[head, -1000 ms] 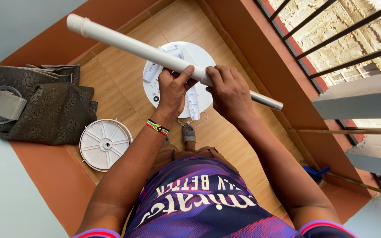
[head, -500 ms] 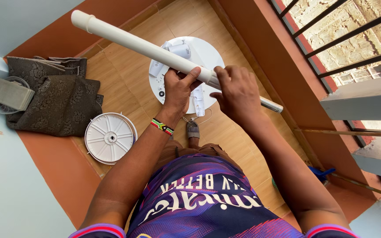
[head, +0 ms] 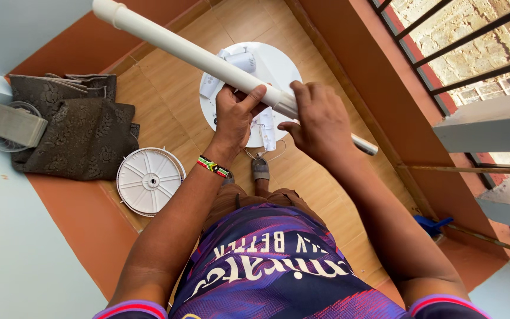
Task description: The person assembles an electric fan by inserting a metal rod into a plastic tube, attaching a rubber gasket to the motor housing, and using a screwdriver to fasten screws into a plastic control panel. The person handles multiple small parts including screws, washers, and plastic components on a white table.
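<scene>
Above the tiled floor, the person is holding a long white pole slantwise across the chest, its capped end rising to the upper left. Left hand is wrapping closed round the pole's thick part — thumb over the top. Right hand is resting just beside it at the collar where a thinner rod emerges; its fingers are curled about the joint, loosely it seems. Keeping the left grip firm and both sections in line — so the joint is not binding — would serve best. Below, a round white base and a ribbed disc are lying apart.
</scene>
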